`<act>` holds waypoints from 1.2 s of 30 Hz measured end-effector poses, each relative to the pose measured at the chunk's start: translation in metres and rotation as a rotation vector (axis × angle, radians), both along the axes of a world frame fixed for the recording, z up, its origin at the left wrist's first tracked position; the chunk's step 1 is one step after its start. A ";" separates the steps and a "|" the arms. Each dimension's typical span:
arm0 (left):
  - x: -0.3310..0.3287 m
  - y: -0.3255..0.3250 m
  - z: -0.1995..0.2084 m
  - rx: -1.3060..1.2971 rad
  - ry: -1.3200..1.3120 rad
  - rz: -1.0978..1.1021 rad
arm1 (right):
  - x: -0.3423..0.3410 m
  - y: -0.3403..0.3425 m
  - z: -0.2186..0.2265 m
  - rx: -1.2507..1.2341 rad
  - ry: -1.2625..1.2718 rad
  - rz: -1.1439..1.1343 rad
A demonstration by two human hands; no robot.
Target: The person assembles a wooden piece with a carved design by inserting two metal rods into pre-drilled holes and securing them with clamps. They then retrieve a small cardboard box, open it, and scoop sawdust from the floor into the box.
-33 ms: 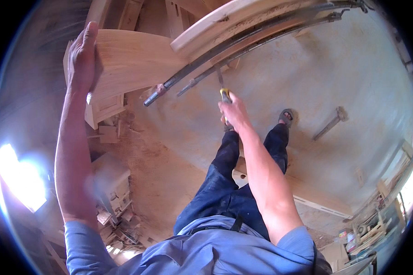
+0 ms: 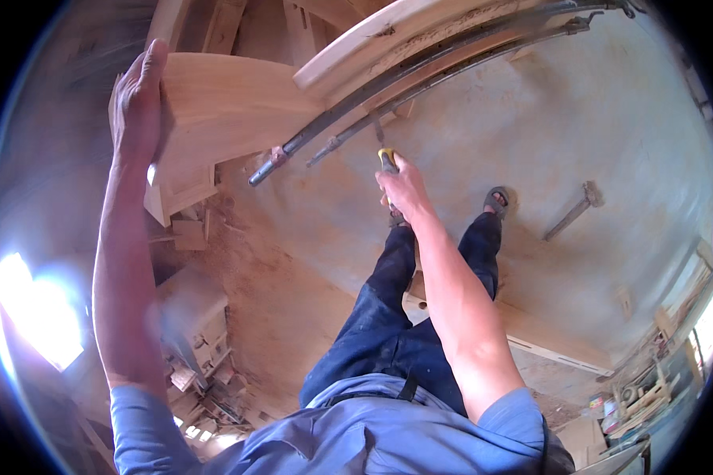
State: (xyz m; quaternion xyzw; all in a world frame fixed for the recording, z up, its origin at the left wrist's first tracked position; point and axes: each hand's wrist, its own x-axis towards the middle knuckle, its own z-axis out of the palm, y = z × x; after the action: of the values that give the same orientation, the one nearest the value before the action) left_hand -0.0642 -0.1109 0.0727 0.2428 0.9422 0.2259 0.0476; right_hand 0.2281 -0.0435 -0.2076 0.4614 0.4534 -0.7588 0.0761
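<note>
My left hand [image 2: 139, 103] lies along the left edge of a wide, pale wooden board [image 2: 230, 99], its fingers stretched out against the wood. In front of my legs, my right hand [image 2: 402, 188] is closed around the yellow-and-grey handle of a chisel [image 2: 387, 161]. The chisel's flat metal blade points away from me, toward the clamp bars, and its tip is blurred. Two long metal bar clamps [image 2: 333, 142] run up and to the right beside a thick wooden rail [image 2: 388, 36]. Whether the blade touches anything, I cannot tell.
A mallet or hammer-like tool [image 2: 572, 212] lies on the floor to the right. A long wooden piece [image 2: 550, 344] lies behind my legs. Wood scraps [image 2: 214, 372] are heaped at the lower left, and more pieces [image 2: 642, 404] at the lower right.
The chisel in my right hand has shifted and tilted slightly, its handle a little farther up and left. My left hand stays on the board.
</note>
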 end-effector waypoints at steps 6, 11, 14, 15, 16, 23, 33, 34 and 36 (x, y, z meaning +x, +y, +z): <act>0.009 0.003 0.001 -0.008 -0.020 0.010 | -0.038 -0.001 -0.036 0.041 -0.061 0.104; 0.011 0.004 0.002 0.026 -0.035 -0.010 | -0.053 -0.001 -0.051 0.020 -0.074 0.147; 0.010 0.000 0.003 0.015 0.003 -0.006 | -0.056 0.002 -0.057 0.053 -0.055 0.188; 0.010 -0.001 0.001 0.009 0.015 -0.015 | -0.055 0.007 -0.057 0.058 -0.057 0.208; 0.009 -0.001 0.000 0.019 0.001 -0.009 | -0.054 0.011 -0.059 0.063 -0.059 0.228; 0.007 0.002 -0.003 0.032 -0.044 0.008 | -0.050 0.026 -0.066 -0.047 0.065 0.203; 0.006 0.000 -0.002 0.033 -0.053 -0.010 | -0.031 0.033 -0.033 -0.141 0.167 0.178; 0.006 0.001 -0.001 0.046 -0.056 -0.009 | -0.029 0.033 -0.028 -0.146 0.167 0.177; 0.008 0.003 -0.002 0.072 -0.068 -0.007 | -0.023 0.031 -0.021 -0.151 0.208 0.134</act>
State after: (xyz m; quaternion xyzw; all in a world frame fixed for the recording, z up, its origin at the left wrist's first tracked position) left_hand -0.0564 -0.1078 0.0711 0.2400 0.9304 0.2676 0.0717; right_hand 0.2054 -0.0124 -0.2282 0.3421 0.4303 -0.8276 0.1138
